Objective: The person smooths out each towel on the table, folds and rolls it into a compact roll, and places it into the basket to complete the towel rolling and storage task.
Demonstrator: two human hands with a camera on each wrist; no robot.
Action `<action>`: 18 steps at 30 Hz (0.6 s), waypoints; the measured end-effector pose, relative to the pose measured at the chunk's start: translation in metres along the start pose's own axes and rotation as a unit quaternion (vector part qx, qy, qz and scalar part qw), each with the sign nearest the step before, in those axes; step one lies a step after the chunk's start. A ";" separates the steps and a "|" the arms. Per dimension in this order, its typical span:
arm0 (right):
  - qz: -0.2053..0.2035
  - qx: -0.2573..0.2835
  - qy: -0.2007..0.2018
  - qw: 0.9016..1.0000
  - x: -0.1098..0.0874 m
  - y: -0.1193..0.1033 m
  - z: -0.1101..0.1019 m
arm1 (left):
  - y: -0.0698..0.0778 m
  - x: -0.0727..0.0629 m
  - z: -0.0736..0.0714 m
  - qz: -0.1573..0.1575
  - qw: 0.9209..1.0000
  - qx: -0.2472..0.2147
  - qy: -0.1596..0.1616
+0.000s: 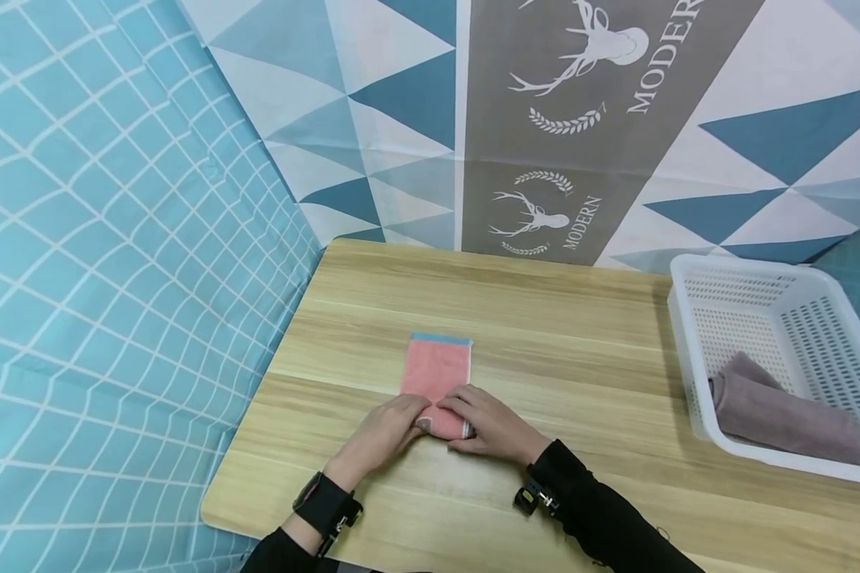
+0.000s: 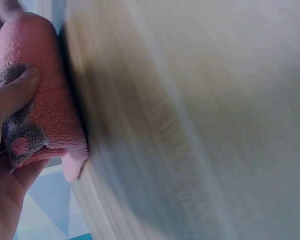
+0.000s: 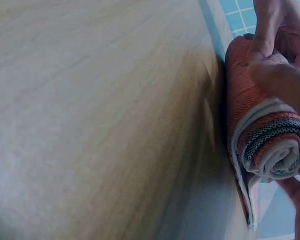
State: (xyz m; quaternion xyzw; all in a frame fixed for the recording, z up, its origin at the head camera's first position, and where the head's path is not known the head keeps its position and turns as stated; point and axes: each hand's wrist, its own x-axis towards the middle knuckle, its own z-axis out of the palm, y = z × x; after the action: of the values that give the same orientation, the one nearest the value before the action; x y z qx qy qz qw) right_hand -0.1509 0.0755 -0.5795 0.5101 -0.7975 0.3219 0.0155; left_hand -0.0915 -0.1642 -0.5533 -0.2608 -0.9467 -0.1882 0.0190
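A pink towel with a blue band at its far end lies on the wooden table, its near part wound into a roll. My left hand grips the roll's left end. In the left wrist view, the thumb presses the pink roll beside a grey patterned patch. The right hand holds the other end. Spiral layers with white edging and a dark stripe show at the end of the roll in the right wrist view, where a short flat length still extends beneath it.
To the right, a white perforated plastic basket stands on the wooden table. A rolled greyish-mauve towel lies inside it. Patterned cloth hangs behind the table, and blue checked cloth hangs along the left.
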 end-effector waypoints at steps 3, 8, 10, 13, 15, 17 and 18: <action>0.014 0.005 -0.013 1.000 0.000 0.001 0.002 | -0.001 0.001 -0.002 -0.010 1.000 -0.003 -0.008; 0.042 0.024 -0.033 0.998 0.000 0.003 0.002 | 0.000 -0.003 0.001 -0.001 0.999 0.035 0.009; 0.057 0.033 -0.042 0.997 -0.001 0.003 0.002 | 0.000 -0.005 0.004 0.007 0.998 0.055 0.020; 0.083 0.047 -0.052 0.994 -0.001 0.002 0.002 | 0.000 -0.006 0.006 0.017 0.997 0.069 0.043; 0.100 0.055 -0.059 0.992 -0.001 0.002 0.002 | -0.001 -0.006 0.007 0.022 0.995 0.072 0.062; 0.117 0.061 -0.068 0.989 0.000 0.002 0.002 | -0.001 -0.005 0.008 0.030 0.994 0.075 0.079; 0.126 0.065 -0.072 0.987 0.001 0.002 0.002 | -0.002 -0.005 0.008 0.033 0.993 0.079 0.085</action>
State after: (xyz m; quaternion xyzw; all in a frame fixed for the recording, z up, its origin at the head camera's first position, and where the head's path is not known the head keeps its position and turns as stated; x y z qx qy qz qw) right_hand -0.1521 0.0743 -0.5820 0.4277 -0.8316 0.3347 -0.1162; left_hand -0.0877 -0.1648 -0.5620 -0.2728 -0.9445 -0.1330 0.1260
